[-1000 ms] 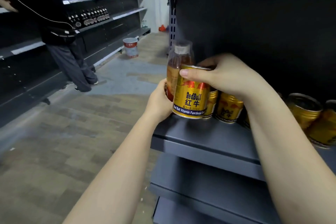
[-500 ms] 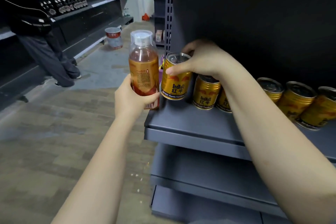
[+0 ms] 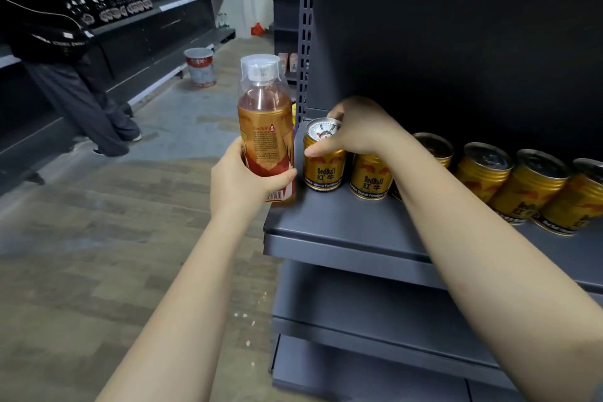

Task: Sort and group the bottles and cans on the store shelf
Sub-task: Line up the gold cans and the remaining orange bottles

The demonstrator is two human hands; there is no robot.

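Dark grey store shelf [image 3: 342, 232] carries a row of gold cans. The right hand [image 3: 362, 130] grips the end can [image 3: 324, 160] by its top; it stands at the shelf's left end, probably to close the row. The left hand [image 3: 241, 183] holds the bottle [image 3: 266, 134] upright, just off the shelf edge, likely because it belongs to another group.

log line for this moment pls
left hand: holds tea bottle off shelf | right hand: grips end can standing on shelf | can row: upright
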